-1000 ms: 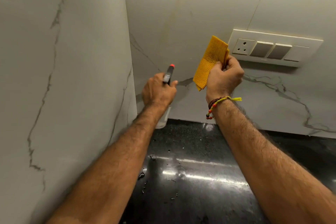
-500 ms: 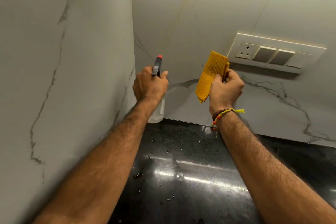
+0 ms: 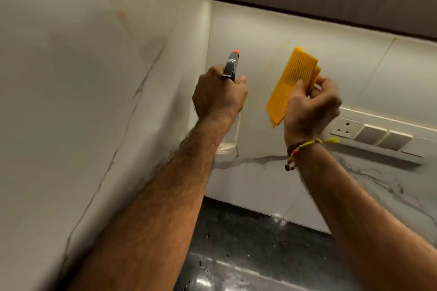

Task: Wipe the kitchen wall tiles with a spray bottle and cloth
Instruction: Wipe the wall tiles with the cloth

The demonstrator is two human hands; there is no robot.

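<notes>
Against veined marble wall tiles (image 3: 255,111): left hand (image 3: 218,94) gripping clear spray bottle (image 3: 230,134), right hand (image 3: 309,108) pinching ribbed yellow cloth (image 3: 290,82).

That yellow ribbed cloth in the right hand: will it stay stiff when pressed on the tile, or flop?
The folded yellow ribbed cloth stands up past the right hand without drooping, so it probably has some body. It looks thin and layered, so likely light. Pressed on the white marble-look wall tile, it should flatten and conform rather than stay rigid.
</notes>
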